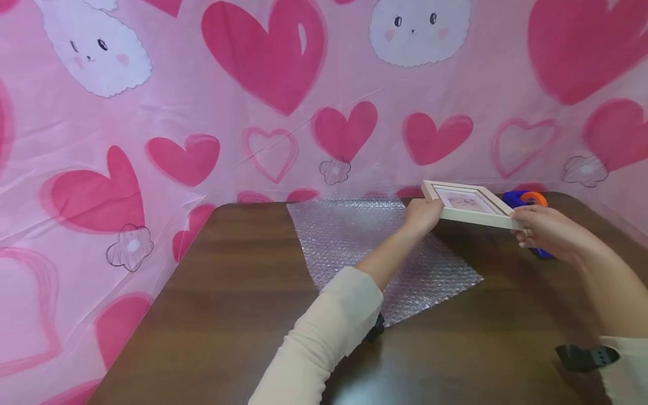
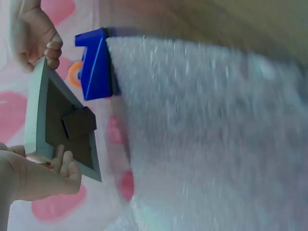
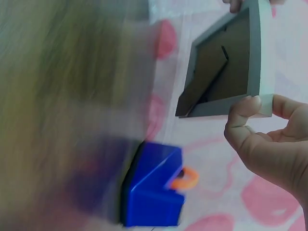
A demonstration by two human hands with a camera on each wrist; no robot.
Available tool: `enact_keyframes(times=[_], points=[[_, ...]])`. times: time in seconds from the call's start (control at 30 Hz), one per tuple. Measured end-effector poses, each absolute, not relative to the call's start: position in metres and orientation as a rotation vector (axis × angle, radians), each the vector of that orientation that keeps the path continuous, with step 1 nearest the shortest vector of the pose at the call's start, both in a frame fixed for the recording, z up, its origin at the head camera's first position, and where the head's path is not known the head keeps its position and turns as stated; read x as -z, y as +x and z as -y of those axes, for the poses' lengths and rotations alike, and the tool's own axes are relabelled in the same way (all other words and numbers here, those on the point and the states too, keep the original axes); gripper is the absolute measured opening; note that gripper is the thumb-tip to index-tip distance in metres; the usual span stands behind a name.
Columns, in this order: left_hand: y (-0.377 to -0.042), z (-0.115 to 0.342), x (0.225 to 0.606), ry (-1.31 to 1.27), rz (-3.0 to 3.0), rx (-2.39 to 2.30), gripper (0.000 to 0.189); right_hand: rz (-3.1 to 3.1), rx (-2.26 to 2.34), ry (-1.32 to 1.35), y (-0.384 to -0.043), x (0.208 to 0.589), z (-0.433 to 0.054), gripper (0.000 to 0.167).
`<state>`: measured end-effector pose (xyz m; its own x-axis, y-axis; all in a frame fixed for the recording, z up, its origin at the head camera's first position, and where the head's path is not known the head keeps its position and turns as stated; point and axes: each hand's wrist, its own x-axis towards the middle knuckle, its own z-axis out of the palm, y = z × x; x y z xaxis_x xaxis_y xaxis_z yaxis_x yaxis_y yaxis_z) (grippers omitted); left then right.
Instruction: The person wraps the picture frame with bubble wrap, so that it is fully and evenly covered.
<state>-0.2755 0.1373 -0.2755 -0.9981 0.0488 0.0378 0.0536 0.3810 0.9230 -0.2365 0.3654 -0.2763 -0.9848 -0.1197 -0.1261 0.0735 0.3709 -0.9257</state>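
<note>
A cream picture frame (image 1: 478, 218) with a small pink print inside is held up, face upward, over the far right of the table. At its left end my left hand (image 1: 424, 215) grips the edge, thumb above and fingers beneath. My right hand (image 1: 549, 230) pinches the opposite end. From below, the left wrist view shows the frame's brown back with a stand flap (image 2: 79, 122). Below and left of the frame, a sheet of bubble wrap (image 1: 354, 242) lies on the table, partly hidden by my left arm.
Behind my right hand stands a blue tape dispenser (image 3: 154, 187) with an orange core (image 3: 185, 178). The brown table (image 1: 228, 315) reaches back to a pink cloth wall (image 1: 243, 140) with hearts. Dark straps hang near both wrists.
</note>
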Motion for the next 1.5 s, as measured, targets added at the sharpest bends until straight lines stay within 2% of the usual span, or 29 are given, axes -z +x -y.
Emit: enact_keyframes(times=[0.13, 0.23, 0.47, 0.7, 0.93, 1.27, 1.5], points=[[-0.280, -0.120, 0.269, -0.129, 2.547, 1.753, 0.024, -2.530, 1.526, -0.092, -0.237, 0.265, -0.345, 0.043], [-0.281, -0.104, 0.266, -0.165, 2.531, 1.738, 0.023, -2.554, 1.474, -0.120, -0.236, 0.260, -0.328, 0.053], [-0.279, -0.068, 0.261, -0.256, 2.501, 1.687, 0.022, -2.598, 1.533, -0.173, -0.235, 0.259, -0.290, 0.050], [-0.273, -0.036, 0.257, -0.323, 2.514, 1.686, 0.038, -2.671, 1.553, -0.203, -0.230, 0.260, -0.254, 0.053], [-0.267, -0.004, 0.256, -0.398, 2.545, 1.624, 0.041, -2.656, 1.541, -0.252, -0.226, 0.270, -0.223, 0.052], [-0.262, 0.039, 0.275, -0.354, 2.656, 1.554, 0.042, -2.615, 1.460, -0.324, -0.232, 0.281, -0.191, 0.048], [-0.267, 0.052, 0.294, -0.323, 2.712, 1.524, 0.041, -2.603, 1.420, -0.284, -0.243, 0.291, -0.184, 0.045]])
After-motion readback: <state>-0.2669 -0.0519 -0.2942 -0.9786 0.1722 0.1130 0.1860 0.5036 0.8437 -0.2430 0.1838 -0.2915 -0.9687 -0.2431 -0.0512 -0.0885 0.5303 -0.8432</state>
